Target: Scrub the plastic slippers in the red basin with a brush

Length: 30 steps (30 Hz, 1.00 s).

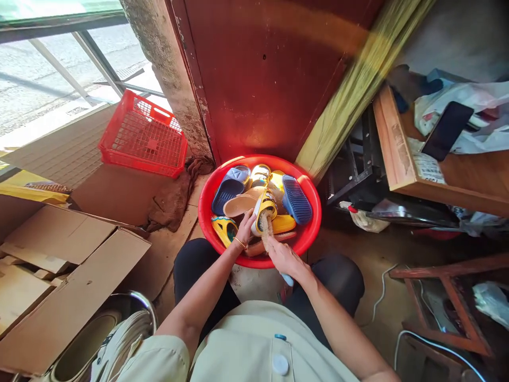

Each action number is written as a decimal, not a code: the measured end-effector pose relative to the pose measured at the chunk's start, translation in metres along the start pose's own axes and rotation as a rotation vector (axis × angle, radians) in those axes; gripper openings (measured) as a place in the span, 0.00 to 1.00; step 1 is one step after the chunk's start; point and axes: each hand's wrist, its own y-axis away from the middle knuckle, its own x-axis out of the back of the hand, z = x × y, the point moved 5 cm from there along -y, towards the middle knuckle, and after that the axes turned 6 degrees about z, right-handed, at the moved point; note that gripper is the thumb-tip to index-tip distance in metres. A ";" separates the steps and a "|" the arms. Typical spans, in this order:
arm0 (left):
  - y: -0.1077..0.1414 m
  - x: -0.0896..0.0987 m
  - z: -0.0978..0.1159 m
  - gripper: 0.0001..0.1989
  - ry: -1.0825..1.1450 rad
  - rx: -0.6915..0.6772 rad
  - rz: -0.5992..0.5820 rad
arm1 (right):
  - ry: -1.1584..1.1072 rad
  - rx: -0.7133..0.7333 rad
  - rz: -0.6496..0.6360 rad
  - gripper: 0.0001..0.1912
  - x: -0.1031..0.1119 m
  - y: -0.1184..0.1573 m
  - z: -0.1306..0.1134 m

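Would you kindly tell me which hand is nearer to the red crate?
Left. The left hand, holding a slipper, is below and right of the red crate in the picture; the right hand, gripping a brush, is farther off that way.

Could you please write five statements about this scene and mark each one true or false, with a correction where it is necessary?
1. The left hand holds a yellow-and-white slipper. True.
2. The right hand holds nothing. False: it grips a brush.
3. The basin is green. False: it is red.
4. A ridged blue slipper lies at the right side of the basin. True.
5. The red plastic crate stands to the right of the basin. False: it is to the left, beyond the left hand.
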 end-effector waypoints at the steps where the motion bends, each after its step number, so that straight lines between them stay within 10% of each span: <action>1: -0.001 -0.001 0.001 0.26 0.014 0.011 0.000 | -0.006 0.018 -0.028 0.28 -0.003 0.011 0.003; 13: 0.007 0.003 0.008 0.31 -0.165 -0.147 0.073 | 0.009 0.066 -0.054 0.24 0.031 0.020 0.035; 18: 0.009 0.001 0.010 0.29 -0.361 -0.156 0.064 | 0.053 0.040 0.130 0.26 0.055 0.035 0.046; 30: 0.001 0.010 0.000 0.26 -0.589 0.026 0.004 | 0.222 -0.053 0.173 0.27 0.047 -0.079 0.096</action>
